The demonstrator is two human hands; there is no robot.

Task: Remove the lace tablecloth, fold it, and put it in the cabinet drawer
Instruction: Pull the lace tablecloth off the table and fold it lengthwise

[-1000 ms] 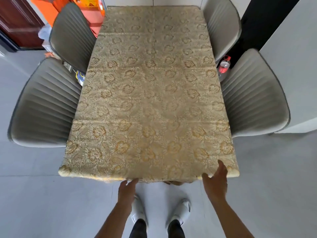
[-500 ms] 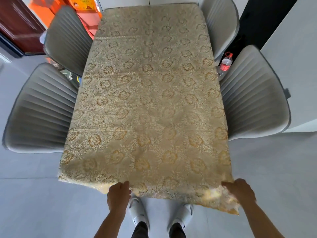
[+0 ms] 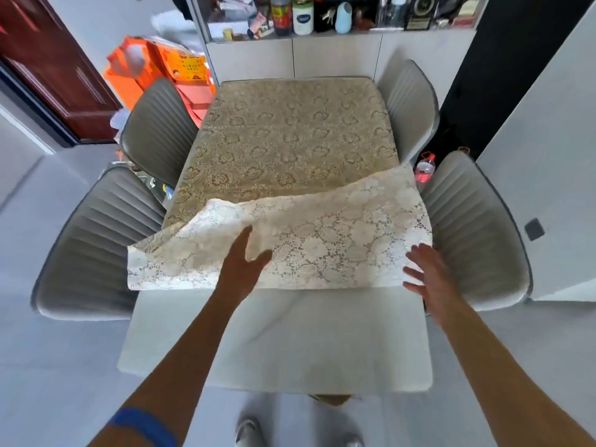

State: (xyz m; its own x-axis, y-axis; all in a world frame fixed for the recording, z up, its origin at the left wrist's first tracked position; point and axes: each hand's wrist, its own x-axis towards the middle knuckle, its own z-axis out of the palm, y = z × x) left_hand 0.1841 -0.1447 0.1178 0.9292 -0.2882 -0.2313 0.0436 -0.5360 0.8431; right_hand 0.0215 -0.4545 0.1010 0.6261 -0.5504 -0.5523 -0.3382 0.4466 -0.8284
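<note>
The beige lace tablecloth (image 3: 290,140) covers the far part of the table. Its near end is flipped back over itself, so the pale underside (image 3: 338,233) faces up in a slanted band across the middle. The white tabletop (image 3: 290,343) is bare in front of that fold. My left hand (image 3: 242,262) lies flat on the flipped part near its middle, fingers apart. At the fold's right end, my right hand (image 3: 425,272) has its fingers spread and touches the edge. The white cabinet (image 3: 335,56) stands behind the table's far end.
Four grey ribbed chairs flank the table, two on the left (image 3: 96,246) and two on the right (image 3: 474,227). A red-capped bottle (image 3: 425,167) stands on the floor between the right chairs. Orange boxes (image 3: 161,66) and a dark red door (image 3: 48,66) are at the far left.
Both hands lifted the cloth's near edge and threw it forward over the table. The near tabletop is now bare, and the view has tilted up to show the cabinet.
</note>
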